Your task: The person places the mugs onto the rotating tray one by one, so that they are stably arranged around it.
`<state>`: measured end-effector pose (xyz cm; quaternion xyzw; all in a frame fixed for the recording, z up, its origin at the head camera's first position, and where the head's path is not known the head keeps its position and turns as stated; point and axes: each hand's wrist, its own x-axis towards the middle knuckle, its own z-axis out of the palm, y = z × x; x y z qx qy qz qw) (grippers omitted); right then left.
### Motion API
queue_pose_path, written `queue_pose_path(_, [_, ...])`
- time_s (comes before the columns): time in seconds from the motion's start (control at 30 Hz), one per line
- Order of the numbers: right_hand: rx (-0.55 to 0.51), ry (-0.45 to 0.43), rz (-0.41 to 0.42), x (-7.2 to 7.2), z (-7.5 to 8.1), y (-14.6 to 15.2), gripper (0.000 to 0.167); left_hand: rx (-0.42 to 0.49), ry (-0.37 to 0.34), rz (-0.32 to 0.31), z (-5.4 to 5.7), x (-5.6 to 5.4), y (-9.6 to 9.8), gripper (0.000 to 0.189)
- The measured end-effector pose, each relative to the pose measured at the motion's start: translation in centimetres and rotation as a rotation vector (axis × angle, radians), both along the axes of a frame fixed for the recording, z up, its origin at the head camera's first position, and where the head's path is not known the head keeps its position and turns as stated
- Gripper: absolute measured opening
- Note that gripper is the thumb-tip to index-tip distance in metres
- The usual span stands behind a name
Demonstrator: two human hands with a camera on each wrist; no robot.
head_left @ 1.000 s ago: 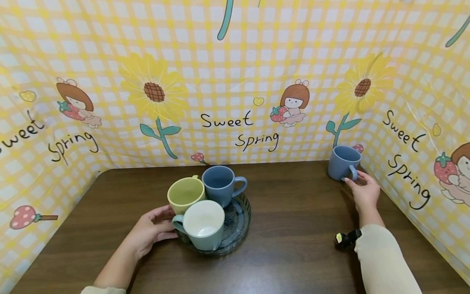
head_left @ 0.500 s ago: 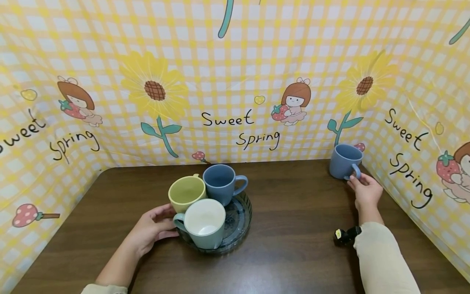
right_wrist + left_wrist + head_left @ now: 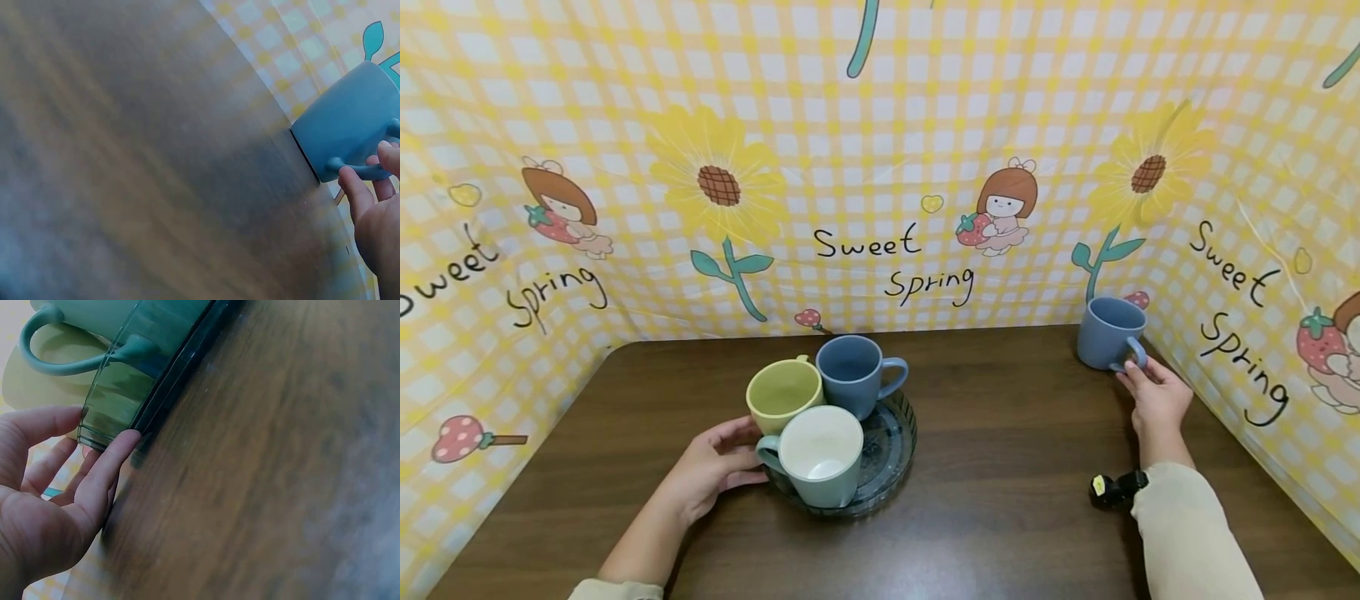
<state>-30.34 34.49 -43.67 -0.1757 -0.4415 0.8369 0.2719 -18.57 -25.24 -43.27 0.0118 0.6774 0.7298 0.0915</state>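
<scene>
At the back right of the table stands a blue mug (image 3: 1101,337), its handle turned toward my right hand (image 3: 1159,404). The thumb and fingers pinch that handle, as the right wrist view also shows at the mug (image 3: 350,122). Left of centre, a round, dark, clear glass tray (image 3: 891,450) carries a green mug (image 3: 775,412), a second blue mug (image 3: 848,392) and a light teal mug (image 3: 823,487) with a white inside. My left hand (image 3: 707,471) holds the tray's left side, the thumb low by its base and a fingertip at its rim (image 3: 87,422).
The brown wooden table (image 3: 985,500) ends at the back and sides against a yellow checked cloth (image 3: 865,150) with printed flowers and lettering. A small black device (image 3: 1116,490) sits at the right wrist, by the sleeve cuff.
My right hand has shifted slightly right, its fingertips higher on the handle, and the blue mug has moved slightly right. The left hand and the tray keep their place.
</scene>
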Motion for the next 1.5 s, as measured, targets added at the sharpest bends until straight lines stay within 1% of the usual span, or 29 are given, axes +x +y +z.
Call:
queue_pose_path(0.1, [0.0,-0.007,0.007,0.3,0.1,0.1,0.023,0.006,0.003,-0.005,0.0,0.0,0.1,0.072])
queue_pose_path(0.27, [-0.005,0.013,0.02,0.6,0.4,0.1,0.022,0.009,0.007,-0.008,0.0,0.0,0.1,0.072])
queue_pose_path(0.53, [-0.024,0.006,0.022,1.1,0.7,0.1,0.021,0.013,0.005,0.003,0.1,0.1,0.3,0.071])
queue_pose_path(0.63, [-0.023,0.021,0.036,1.2,0.8,0.0,0.021,0.013,0.003,0.007,0.1,0.2,0.3,0.071])
queue_pose_path(0.9, [-0.083,0.071,0.082,1.6,1.2,-0.4,0.023,0.016,0.008,-0.016,0.0,0.3,0.2,0.065])
queue_pose_path(1.07, [-0.058,0.082,0.094,1.8,1.5,-0.9,0.022,0.021,0.012,-0.016,-0.2,0.4,0.2,0.063])
queue_pose_path(1.2, [-0.045,0.071,0.108,2.2,1.7,-1.3,0.021,0.02,0.003,-0.003,-0.2,0.5,0.2,0.06])
queue_pose_path(1.4, [-0.056,0.059,0.142,2.7,1.7,-1.6,0.02,0.003,-0.011,0.018,-0.2,0.6,0.4,0.055])
queue_pose_path(1.5, [-0.054,0.059,0.159,3.0,1.8,-1.7,0.022,-0.003,-0.003,0.012,-0.2,0.6,0.4,0.057])
